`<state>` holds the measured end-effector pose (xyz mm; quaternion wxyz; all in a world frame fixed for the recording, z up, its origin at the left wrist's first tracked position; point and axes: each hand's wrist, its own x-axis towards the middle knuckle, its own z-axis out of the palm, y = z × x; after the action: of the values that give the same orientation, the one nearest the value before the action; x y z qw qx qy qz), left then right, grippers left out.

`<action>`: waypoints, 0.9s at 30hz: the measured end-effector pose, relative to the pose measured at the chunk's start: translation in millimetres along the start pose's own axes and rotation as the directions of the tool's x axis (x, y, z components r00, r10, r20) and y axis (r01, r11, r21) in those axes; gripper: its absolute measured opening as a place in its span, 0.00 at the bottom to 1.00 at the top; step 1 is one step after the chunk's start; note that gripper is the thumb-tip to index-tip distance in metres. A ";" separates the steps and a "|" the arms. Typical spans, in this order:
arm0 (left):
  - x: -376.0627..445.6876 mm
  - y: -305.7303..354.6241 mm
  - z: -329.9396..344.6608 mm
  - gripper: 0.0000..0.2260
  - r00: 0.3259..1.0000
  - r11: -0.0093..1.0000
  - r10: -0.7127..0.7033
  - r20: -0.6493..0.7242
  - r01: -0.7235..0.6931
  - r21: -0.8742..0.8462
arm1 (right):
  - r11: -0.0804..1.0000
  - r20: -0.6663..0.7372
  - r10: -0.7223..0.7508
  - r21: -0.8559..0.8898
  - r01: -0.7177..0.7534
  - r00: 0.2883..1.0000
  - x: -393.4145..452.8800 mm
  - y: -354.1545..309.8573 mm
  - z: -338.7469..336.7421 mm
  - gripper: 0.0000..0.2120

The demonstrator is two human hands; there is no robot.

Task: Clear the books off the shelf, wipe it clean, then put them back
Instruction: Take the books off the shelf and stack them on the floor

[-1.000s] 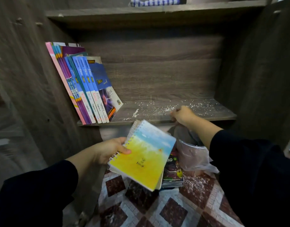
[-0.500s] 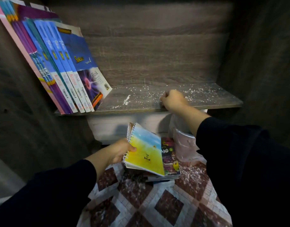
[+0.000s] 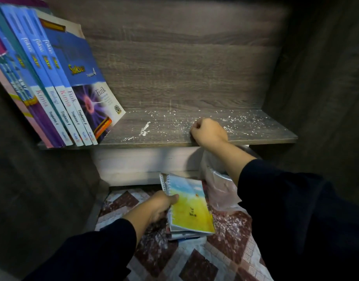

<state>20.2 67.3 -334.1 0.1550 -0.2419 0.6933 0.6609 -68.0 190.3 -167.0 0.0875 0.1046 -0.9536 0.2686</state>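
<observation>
Several blue, purple and pink books (image 3: 59, 92) lean to the left at the left end of the dark wooden shelf (image 3: 174, 139). White crumbs lie scattered over the bare shelf board. My right hand (image 3: 208, 131) rests on the shelf's front edge as a closed fist; whether it holds anything is hidden. My left hand (image 3: 161, 203) grips the spiral edge of a yellow and blue spiral notebook (image 3: 189, 207), which lies low on a small stack of books (image 3: 184, 235) on the floor below the shelf.
A clear plastic bag (image 3: 221, 191) over a white container sits under the shelf, right of the stack. The floor has a maroon and white diamond pattern (image 3: 194, 264) dusted with white crumbs. Dark wood walls close in on both sides.
My left hand has lowered the spiral notebook from mid-air onto the floor stack. The view has tilted down and moved closer to the shelf. My right hand stays on the shelf edge.
</observation>
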 end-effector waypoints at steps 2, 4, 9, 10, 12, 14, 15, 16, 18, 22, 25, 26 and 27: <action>-3.3 4.6 -3.1 0.14 0.999 0.997 -0.006 -0.039 0.008 0.077 | 1.000 -0.001 -0.002 -0.011 0.002 1.000 -0.8 -1.0 -0.2 0.13; -4.7 9.8 -10.7 0.17 0.998 0.984 0.023 -0.065 -0.011 0.178 | 1.000 0.005 0.001 -0.015 -0.001 1.000 -1.2 -2.2 0.5 0.13; -29.5 37.3 -29.0 0.11 0.995 0.896 0.092 -0.026 -0.071 0.437 | 1.000 0.062 -0.004 0.000 0.004 0.998 -7.0 -8.4 -2.5 0.13; -37.7 47.5 -33.3 0.08 0.997 0.872 0.072 -0.031 -0.048 0.486 | 1.000 0.076 0.001 0.003 -0.002 0.997 -7.8 -10.4 -3.9 0.12; -61.4 73.2 -45.8 0.04 0.995 0.832 0.065 -0.073 -0.014 0.555 | 1.000 0.096 0.017 0.014 -0.018 0.995 -9.5 -14.0 -7.3 0.12; -86.1 104.4 -64.3 0.03 0.981 0.835 0.142 -0.128 -0.049 0.549 | 0.999 0.100 0.020 0.040 -0.025 0.995 -11.9 -19.8 -10.7 0.13; -96.2 121.0 -78.2 0.03 0.961 0.849 0.213 -0.175 -0.093 0.521 | 0.998 0.095 0.022 0.051 -0.027 0.995 -13.5 -24.0 -12.3 0.13; -107.7 134.6 -91.4 0.04 0.922 0.862 0.301 -0.245 -0.153 0.483 | 0.998 0.091 0.024 0.062 -0.030 0.996 -14.6 -28.1 -13.0 0.14; -126.7 156.0 -115.1 0.07 0.764 0.851 0.468 -0.445 -0.255 0.458 | 0.995 0.089 0.020 0.092 -0.028 0.996 -16.6 -34.8 -13.9 0.14; -155.9 164.6 -144.6 0.10 0.304 0.781 0.625 -0.719 -0.240 0.577 | 0.989 0.103 -0.002 0.147 -0.013 0.995 -18.8 -46.2 -10.1 0.12; -152.2 165.7 -148.4 0.10 0.157 0.751 0.657 -0.738 -0.227 0.621 | 0.985 0.093 -0.009 0.173 -0.007 0.996 -17.3 -55.8 -3.2 0.10; -148.1 167.5 -145.1 0.11 0.134 0.747 0.659 -0.740 -0.232 0.623 | 0.983 0.095 -0.017 0.181 0.000 0.995 -16.2 -58.4 0.0 0.11; -142.5 169.3 -142.5 0.13 0.121 0.751 0.651 -0.750 -0.245 0.613 | 0.983 0.095 -0.023 0.185 0.005 0.995 -15.7 -61.8 2.6 0.11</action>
<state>62.7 -53.8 -104.4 -0.4558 -0.3245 0.7846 0.2670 -38.0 139.8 -142.2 0.0329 0.1320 -0.9269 0.3499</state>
